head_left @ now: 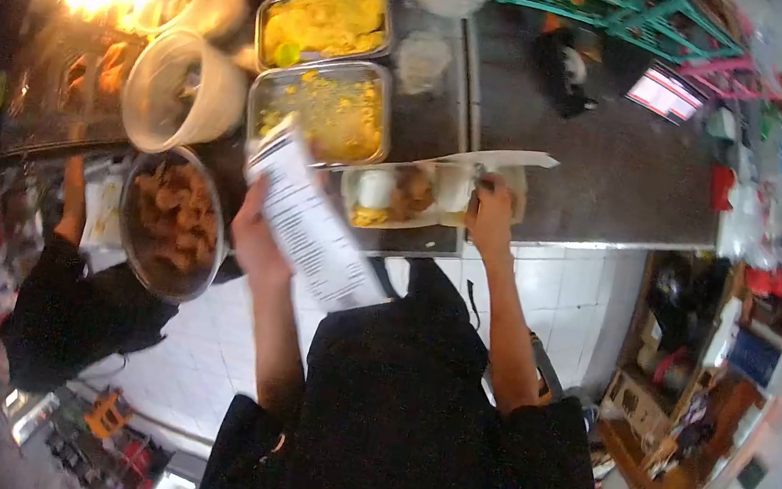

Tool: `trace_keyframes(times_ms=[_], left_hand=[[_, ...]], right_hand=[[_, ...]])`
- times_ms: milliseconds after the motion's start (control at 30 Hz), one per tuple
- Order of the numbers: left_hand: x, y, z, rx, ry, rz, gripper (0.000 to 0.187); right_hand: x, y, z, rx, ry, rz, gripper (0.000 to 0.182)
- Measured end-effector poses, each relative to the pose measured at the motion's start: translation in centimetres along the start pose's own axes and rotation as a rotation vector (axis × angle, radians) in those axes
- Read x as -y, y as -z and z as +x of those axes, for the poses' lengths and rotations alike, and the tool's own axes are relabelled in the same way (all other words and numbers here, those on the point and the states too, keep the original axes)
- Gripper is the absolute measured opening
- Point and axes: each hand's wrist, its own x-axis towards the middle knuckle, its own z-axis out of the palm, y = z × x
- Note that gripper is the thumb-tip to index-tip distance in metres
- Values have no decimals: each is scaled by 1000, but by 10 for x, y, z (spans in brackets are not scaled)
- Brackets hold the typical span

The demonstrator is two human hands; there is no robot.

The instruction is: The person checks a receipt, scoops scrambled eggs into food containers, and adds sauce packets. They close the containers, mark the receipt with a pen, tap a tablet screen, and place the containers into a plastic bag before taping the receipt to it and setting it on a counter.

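My left hand (257,230) is closed on a printed white paper (318,224), slightly blurred, that slants down toward my apron. In front of me an open takeaway box (425,217) lies near the counter's edge. Inside it I see white rice (376,189), some yellow food at the lower left and a brown piece of food (413,192). Over the box's right part is my right hand (489,217), its fingers bent together around something small and dark that I cannot make out. The raised lid flap (515,160) stands behind that hand.
Two metal trays of yellow food, a fuller one (323,22) and a sparser one (380,147), stand behind the box. Left are a plastic tub (145,96) and a bowl of brown meat pieces (175,217). A co-worker's arm (74,197) reaches in. A lit tablet (666,93) lies at right.
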Motion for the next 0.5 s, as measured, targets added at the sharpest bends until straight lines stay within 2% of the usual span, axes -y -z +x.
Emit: trace_keyframes(times_ms=[33,67,100,133,233,267,367,400,433,500], left_hand=[[6,6,13,-2,-27,53,52],[11,3,26,178,134,2,53],[21,-24,30,165,181,-153,54],[26,-35,35,96,151,-81,57],[23,-34,49,267,206,-65,60],[23,-34,52,265,200,-76,60],[21,-34,50,219,225,-91,61],[20,-35,49,253,255,-116,62],[17,-37,52,301,276,-136,62],[16,-40,49,308,241,-150,63]], right_hand=[[1,-18,7,81,78,-222,21],[-24,-46,7,145,115,-295,22],[-45,-70,8,199,148,-380,22],[-27,-54,11,151,53,-235,22],[3,-14,15,199,-26,-350,30],[1,-16,14,122,-8,-303,44],[-25,-33,9,235,48,-276,54],[-30,-34,7,101,217,-268,54],[-35,-31,10,95,232,-276,54],[3,10,7,62,161,-120,46]])
